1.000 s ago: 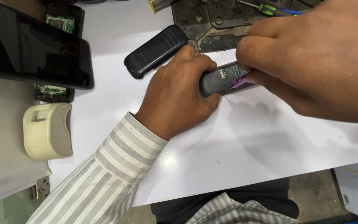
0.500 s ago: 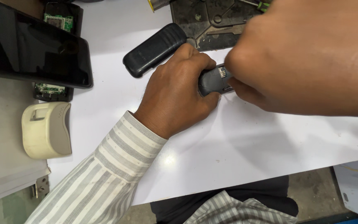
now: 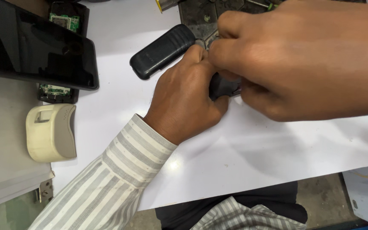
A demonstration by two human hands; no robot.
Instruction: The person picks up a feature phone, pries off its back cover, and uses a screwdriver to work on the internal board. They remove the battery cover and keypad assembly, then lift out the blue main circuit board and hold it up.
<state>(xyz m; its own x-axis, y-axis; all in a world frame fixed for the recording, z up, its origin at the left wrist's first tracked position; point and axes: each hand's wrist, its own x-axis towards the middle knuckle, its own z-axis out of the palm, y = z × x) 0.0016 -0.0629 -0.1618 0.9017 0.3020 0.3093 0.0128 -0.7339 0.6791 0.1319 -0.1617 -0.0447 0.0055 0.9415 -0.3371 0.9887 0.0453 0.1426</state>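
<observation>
Black ribbed cover (image 3: pixel 162 51), glossy black tablet (image 3: pixel 35 51), cream plastic device (image 3: pixel 51 132), white sheet (image 3: pixel 252 157), green circuit board (image 3: pixel 64 20), grey-white striped sleeve (image 3: pixel 111 179).

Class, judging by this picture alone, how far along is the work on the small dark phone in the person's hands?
Done: a dark back cover lies apart on the white sheet. In hand: left hand and right hand grip the dark phone body. Left: cover not yet refitted.
</observation>
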